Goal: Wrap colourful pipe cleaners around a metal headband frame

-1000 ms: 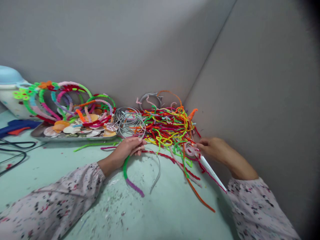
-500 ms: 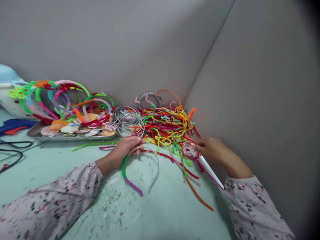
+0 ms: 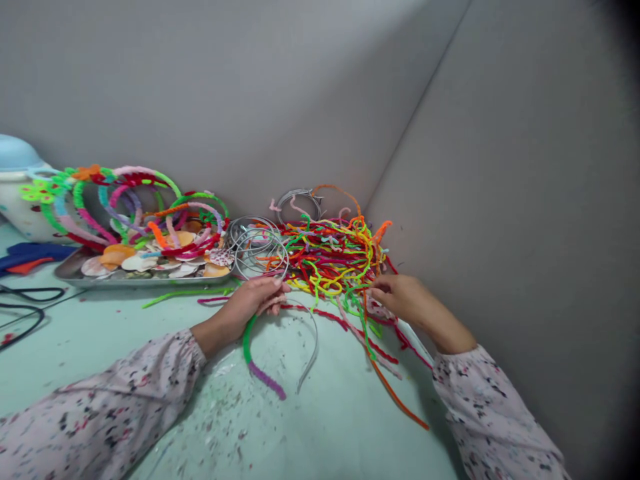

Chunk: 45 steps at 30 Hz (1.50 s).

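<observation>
My left hand is closed around the top of a headband above the table. One side of its thin metal hoop is wrapped in green, then purple at the tip, with a bit of pink by my fingers; the other side is bare metal. At the right edge of a tangled heap of coloured pipe cleaners, my right hand has its fingers pinched together. What lies between those fingertips, if anything, is too small to make out.
Bare metal hoops lie left of the heap. A metal tray holds seashells and several finished headbands. Farther left are a white bin with a blue lid and dark cords. Grey walls stand behind and right.
My right hand has moved left from the heap's outer edge, in over the pipe cleaners. My left hand keeps hold of the headband in nearly the same place.
</observation>
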Motion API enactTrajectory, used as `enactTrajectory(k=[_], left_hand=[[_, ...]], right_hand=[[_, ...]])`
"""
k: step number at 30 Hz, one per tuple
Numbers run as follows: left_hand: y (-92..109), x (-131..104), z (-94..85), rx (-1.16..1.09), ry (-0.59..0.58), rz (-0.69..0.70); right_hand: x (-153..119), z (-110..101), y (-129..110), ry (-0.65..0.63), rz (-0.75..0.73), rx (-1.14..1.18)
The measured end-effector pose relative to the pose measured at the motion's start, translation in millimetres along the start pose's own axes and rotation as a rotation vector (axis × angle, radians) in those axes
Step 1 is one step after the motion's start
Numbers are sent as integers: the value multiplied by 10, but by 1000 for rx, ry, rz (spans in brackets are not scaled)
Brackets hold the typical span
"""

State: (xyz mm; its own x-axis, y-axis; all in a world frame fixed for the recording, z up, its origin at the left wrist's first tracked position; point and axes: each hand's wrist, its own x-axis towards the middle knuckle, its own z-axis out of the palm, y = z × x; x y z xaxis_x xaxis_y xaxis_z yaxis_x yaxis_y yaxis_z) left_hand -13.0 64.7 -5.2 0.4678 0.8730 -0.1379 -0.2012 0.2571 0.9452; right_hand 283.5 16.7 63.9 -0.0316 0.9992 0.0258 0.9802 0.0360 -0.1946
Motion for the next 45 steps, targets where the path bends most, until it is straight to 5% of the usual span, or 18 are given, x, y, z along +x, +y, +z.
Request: enactTrajectory(k=[7, 15, 23, 33, 38, 45], left_hand=[[14, -18, 9, 10, -8, 5], [9, -11, -1, 41, -12, 8], [-6, -1, -17, 42, -8, 17], [-10, 2, -18, 95, -2, 9], [19, -8, 12, 58, 19, 8], [0, -9, -13, 5, -19, 31]], right_hand=[[59, 326, -269, -153, -65, 63], [98, 505, -197, -199, -19, -72], [345, 344, -182, 124, -29, 102], [440, 559, -131, 128, -52, 17], [382, 511, -78, 260, 2, 265], [407, 426, -41, 308, 234, 949]])
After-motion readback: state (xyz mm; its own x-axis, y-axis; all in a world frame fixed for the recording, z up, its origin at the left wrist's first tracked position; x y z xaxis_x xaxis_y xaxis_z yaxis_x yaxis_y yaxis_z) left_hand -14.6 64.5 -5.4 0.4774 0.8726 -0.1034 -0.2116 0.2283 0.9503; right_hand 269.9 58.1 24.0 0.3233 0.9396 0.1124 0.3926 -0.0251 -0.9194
